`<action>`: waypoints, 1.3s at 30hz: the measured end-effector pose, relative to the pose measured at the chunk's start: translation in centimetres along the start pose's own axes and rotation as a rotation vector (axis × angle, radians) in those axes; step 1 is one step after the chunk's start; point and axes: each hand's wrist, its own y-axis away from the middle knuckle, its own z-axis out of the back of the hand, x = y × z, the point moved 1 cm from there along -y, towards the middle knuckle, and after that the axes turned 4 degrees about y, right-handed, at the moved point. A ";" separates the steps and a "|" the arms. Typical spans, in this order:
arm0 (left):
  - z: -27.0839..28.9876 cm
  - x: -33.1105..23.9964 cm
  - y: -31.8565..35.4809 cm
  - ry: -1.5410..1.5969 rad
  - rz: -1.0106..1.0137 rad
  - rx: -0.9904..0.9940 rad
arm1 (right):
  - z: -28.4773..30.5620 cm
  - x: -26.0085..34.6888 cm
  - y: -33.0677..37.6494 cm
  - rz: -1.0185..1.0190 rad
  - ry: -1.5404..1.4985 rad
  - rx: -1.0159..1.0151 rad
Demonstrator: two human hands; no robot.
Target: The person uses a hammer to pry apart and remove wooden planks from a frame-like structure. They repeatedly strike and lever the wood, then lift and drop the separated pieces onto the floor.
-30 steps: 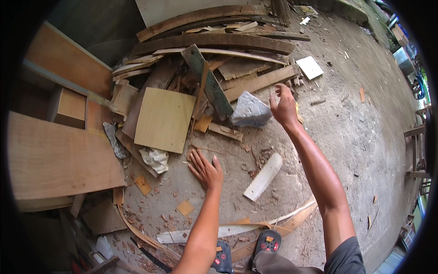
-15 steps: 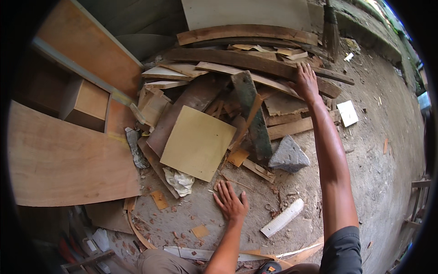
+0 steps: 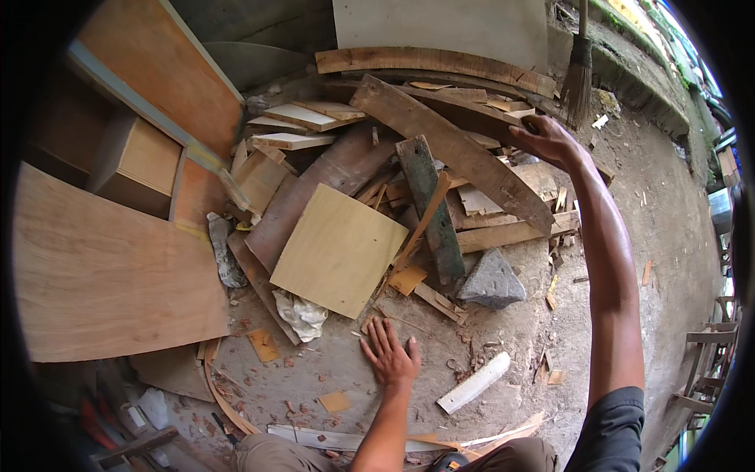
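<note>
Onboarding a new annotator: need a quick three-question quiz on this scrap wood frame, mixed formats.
1. True or false: the right hand grips a grey stone.
2. Multiple choice: the left hand is
A) lifting the square plywood panel
B) flat on the dirt ground, fingers spread
C) holding the white wood strip
3. Fill in: leaning near the wall at upper right is a ____.

Key:
1. False: it holds the end of a long dark plank; the grey stone lies apart on the ground.
2. B
3. broom
</note>
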 end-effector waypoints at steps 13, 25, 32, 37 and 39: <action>0.4 0.0 0.0 -0.016 -0.025 -0.044 | 5.1 3.5 -2.3 0.156 0.396 -0.160; 1.0 -0.2 0.1 -0.019 -0.040 -0.040 | -3.9 11.4 8.7 -0.086 0.245 -0.182; 0.7 0.0 0.1 0.009 -0.033 -0.025 | -5.6 10.3 10.3 -0.154 -0.009 -0.122; 0.8 0.2 0.3 0.018 -0.047 -0.081 | -3.5 10.9 11.1 -0.182 -0.003 -0.066; 0.7 0.4 0.3 0.035 -0.033 -0.099 | -2.5 11.2 13.1 -0.202 0.111 -0.145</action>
